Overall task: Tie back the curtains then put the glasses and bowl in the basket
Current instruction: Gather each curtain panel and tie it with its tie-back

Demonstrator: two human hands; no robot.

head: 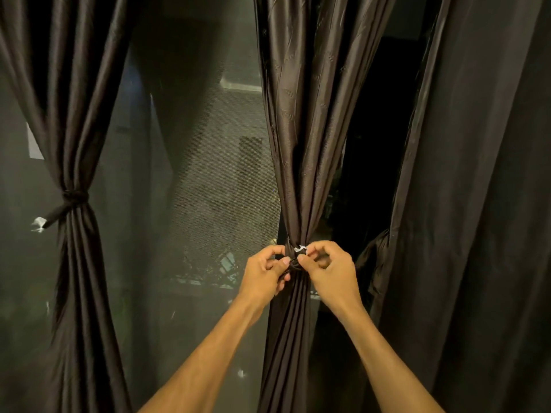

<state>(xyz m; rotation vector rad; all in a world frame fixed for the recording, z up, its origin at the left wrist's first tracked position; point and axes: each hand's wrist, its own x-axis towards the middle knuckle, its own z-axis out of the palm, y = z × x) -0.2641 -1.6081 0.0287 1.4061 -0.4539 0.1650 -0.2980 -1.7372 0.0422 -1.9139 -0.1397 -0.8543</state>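
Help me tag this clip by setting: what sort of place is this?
Probably a room at home, by a large window at night: dark floor-length curtains, one already tied back, and mesh-screened glass showing darkness outside.

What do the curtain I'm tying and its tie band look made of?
Middle curtain: seemingly a thin woven synthetic, satin-like; its folds catch light and a faint woven-in motif shows. Tie band, pinched by the left hand and right hand: looks like matching dark fabric with a frayed whitish end; too small to be sure.

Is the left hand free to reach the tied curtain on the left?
Probably not yet: the left hand is pinching the tieback on the middle curtain; the tied curtain hangs unobstructed.
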